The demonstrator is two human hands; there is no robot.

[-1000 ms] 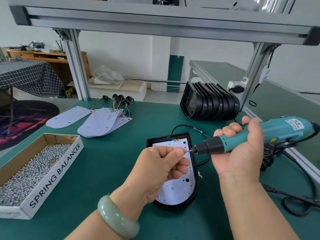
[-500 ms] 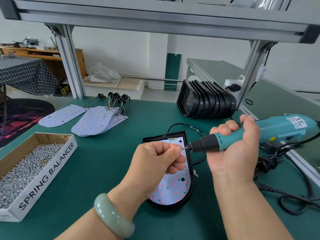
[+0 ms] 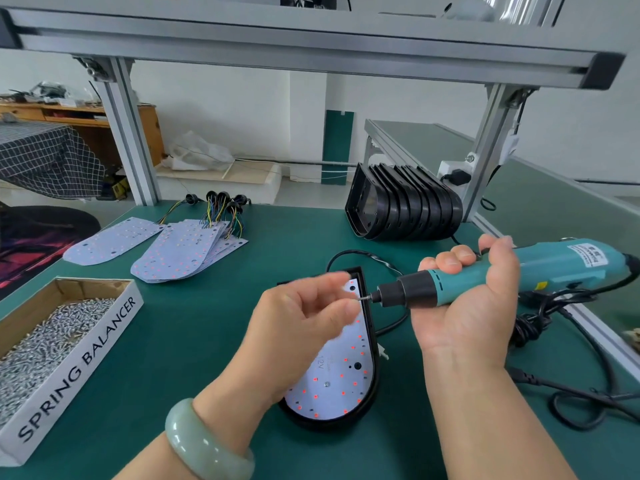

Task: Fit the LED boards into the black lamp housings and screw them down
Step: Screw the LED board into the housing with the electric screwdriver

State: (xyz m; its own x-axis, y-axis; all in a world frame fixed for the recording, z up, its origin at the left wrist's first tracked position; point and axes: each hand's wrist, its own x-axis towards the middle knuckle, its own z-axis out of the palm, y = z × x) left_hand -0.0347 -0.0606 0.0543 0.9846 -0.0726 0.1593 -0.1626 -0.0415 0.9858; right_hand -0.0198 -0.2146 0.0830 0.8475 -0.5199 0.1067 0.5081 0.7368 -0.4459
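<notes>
A black lamp housing (image 3: 376, 375) lies on the green mat with a white LED board (image 3: 332, 386) seated in it. My right hand (image 3: 464, 317) grips a teal electric screwdriver (image 3: 554, 268) held level, its bit pointing left over the housing's upper right edge. My left hand (image 3: 298, 327) hovers above the board, blurred, with finger and thumb apart just left of the bit tip. A small screw seems to sit on the bit. Spare LED boards (image 3: 183, 251) with wire tails lie at the back left. A row of empty black housings (image 3: 405, 209) stands at the back right.
A cardboard box of screws (image 3: 52, 327) marked SPRING BALANCER sits at the left edge. The screwdriver's black cable (image 3: 571, 389) loops over the mat on the right. Aluminium frame posts (image 3: 128, 133) rise at the bench's back corners, with a beam overhead.
My left hand's fingers, pinched at the bit tip before, have spread apart and drawn slightly away from it. The screwdriver stays level in my right hand. The view has shifted a little.
</notes>
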